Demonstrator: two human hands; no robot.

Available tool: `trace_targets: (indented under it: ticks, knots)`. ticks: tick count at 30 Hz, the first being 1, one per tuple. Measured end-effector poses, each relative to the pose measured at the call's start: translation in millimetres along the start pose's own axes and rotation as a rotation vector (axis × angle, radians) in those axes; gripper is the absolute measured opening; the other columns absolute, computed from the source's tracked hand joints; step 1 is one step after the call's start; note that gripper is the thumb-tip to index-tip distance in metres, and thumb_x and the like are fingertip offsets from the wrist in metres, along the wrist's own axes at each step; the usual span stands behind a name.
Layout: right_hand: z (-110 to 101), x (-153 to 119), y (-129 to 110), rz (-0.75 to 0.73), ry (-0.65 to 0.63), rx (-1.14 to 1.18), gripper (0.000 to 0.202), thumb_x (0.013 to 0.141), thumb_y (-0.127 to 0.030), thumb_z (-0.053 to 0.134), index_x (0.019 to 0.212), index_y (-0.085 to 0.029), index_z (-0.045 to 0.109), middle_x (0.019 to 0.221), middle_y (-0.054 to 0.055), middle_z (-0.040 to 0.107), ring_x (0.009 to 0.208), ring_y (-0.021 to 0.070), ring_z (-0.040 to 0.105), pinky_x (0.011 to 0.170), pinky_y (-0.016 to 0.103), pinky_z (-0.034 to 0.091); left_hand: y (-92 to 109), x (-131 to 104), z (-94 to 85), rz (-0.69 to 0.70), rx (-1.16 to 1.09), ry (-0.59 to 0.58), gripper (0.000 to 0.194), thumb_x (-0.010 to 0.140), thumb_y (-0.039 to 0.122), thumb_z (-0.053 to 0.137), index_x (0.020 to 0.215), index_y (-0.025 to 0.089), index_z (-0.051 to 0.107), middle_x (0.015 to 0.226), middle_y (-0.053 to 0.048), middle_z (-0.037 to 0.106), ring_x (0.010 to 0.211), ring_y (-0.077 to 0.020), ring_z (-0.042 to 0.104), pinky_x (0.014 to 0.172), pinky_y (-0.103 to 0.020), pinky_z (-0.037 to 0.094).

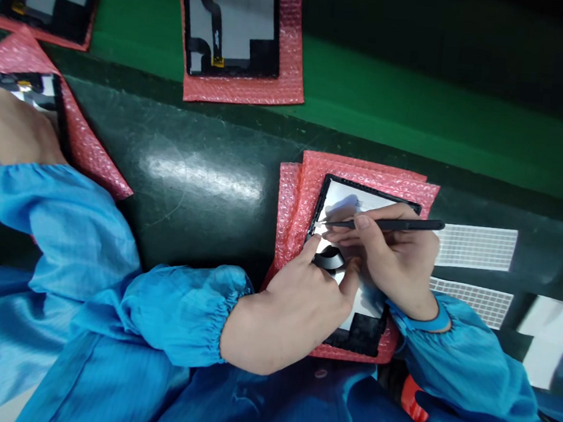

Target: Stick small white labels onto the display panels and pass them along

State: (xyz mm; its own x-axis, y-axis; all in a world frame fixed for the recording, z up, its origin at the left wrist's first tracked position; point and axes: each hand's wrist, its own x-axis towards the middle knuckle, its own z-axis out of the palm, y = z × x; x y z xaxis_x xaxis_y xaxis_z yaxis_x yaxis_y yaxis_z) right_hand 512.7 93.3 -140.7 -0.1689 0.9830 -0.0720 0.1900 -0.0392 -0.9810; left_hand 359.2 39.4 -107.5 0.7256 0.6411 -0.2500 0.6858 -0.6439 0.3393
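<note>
Pink bubble wrap [308, 194] cushions the panel [347, 201] at the desk's 5 o'clock, where the right hand [397, 263] pinches tweezers [385, 224] and the left hand [296, 306] pinches the flex [329, 260]; a slipped tip could scratch it.

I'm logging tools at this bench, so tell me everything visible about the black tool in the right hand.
The black tool is a slim, matte dark stick, like tweezers or a stylus, tapering to a fine pale tip. It lies nearly level, tip pointing left over the pale back of the panel, which rests on pink bubble wrap. The right hand pinches it near the front; the rear end juts right, past the knuckles. Whether the tip touches the panel cannot be told.
</note>
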Motion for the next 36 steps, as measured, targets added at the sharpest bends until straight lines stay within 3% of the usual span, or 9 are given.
trace_targets:
  ticks: [6, 16, 25, 28, 31, 33, 35, 36]
  knots:
    - [-1, 1, 0, -0.011, -0.007, -0.015, 0.008, 0.095, -0.028, 0.076, 0.091, -0.026, 0.069, 0.077, 0.002, 0.080, 0.062, 0.0206, 0.080, 0.051, 0.027, 0.069, -1, 1, -3.6, -0.004, -0.022, -0.026, 0.071, 0.099, 0.039, 0.064, 0.152, -0.006, 0.046, 0.090, -0.017, 0.079, 0.072, -0.0261, 0.074, 0.118, -0.055, 0.035]
    - [-2, 0, 2, -0.018, -0.035, -0.002, 0.011, 0.096, -0.028, 0.075, 0.093, -0.021, 0.067, 0.078, 0.002, 0.081, 0.066, 0.0189, 0.081, 0.058, 0.024, 0.068, -9, 2, -5.2, 0.003, -0.075, 0.001, 0.067, 0.097, 0.040, 0.066, 0.148, -0.002, 0.053, 0.083, -0.013, 0.079, 0.069, -0.0275, 0.074, 0.121, -0.059, 0.031]
    - [-1, 2, 1, 0.048, -0.043, 0.017, 0.018, 0.095, -0.035, 0.076, 0.093, -0.020, 0.067, 0.078, 0.003, 0.080, 0.065, 0.0190, 0.081, 0.056, 0.024, 0.067, -17, 3, 4.1, 0.036, -0.103, 0.044, 0.073, 0.091, 0.057, 0.072, 0.140, 0.004, 0.059, 0.081, -0.010, 0.079, 0.071, -0.0295, 0.074, 0.122, -0.059, 0.029]
    - [-3, 4, 1, 0.052, -0.005, 0.093, 0.020, 0.096, -0.037, 0.074, 0.091, -0.019, 0.065, 0.076, 0.003, 0.080, 0.063, 0.0195, 0.080, 0.054, 0.025, 0.067, -23, -7, -3.4, 0.062, -0.108, 0.095, 0.057, 0.092, 0.057, 0.070, 0.124, 0.010, 0.066, 0.081, -0.009, 0.077, 0.076, -0.0295, 0.074, 0.116, -0.055, 0.037]
    - [-9, 3, 1, -0.004, 0.068, 0.185, 0.021, 0.098, -0.037, 0.073, 0.089, -0.019, 0.063, 0.070, 0.002, 0.079, 0.059, 0.0196, 0.079, 0.054, 0.027, 0.067, -28, -30, -10.1, -0.115, -0.204, 0.207, 0.037, 0.100, 0.055, 0.059, 0.098, 0.019, 0.065, 0.076, -0.004, 0.073, 0.071, -0.0242, 0.071, 0.084, -0.039, 0.052]
    - [-17, 0, 2, -0.062, 0.140, 0.245, 0.021, 0.097, -0.036, 0.073, 0.089, -0.020, 0.063, 0.068, 0.002, 0.079, 0.056, 0.0189, 0.078, 0.054, 0.027, 0.066, -27, -46, -5.1, -0.387, -0.321, 0.289, 0.038, 0.104, 0.057, 0.051, 0.090, 0.022, 0.059, 0.066, 0.000, 0.066, 0.057, -0.0197, 0.064, 0.061, -0.032, 0.042]
    - [-26, -3, 4, -0.098, 0.199, 0.290, 0.020, 0.096, -0.034, 0.074, 0.089, -0.020, 0.063, 0.069, 0.003, 0.079, 0.054, 0.0186, 0.076, 0.053, 0.027, 0.065, -22, -55, 9.0, -0.588, -0.455, 0.320, 0.037, 0.105, 0.056, 0.050, 0.090, 0.023, 0.056, 0.062, 0.003, 0.061, 0.053, -0.0178, 0.059, 0.055, -0.031, 0.035]
    - [-31, -5, 5, -0.109, 0.221, 0.305, 0.019, 0.095, -0.034, 0.075, 0.089, -0.020, 0.063, 0.069, 0.003, 0.079, 0.054, 0.0188, 0.076, 0.052, 0.028, 0.064, -19, -57, 18.2, -0.626, -0.518, 0.320, 0.033, 0.106, 0.053, 0.051, 0.092, 0.023, 0.056, 0.063, 0.003, 0.060, 0.055, -0.0177, 0.060, 0.056, -0.031, 0.034]
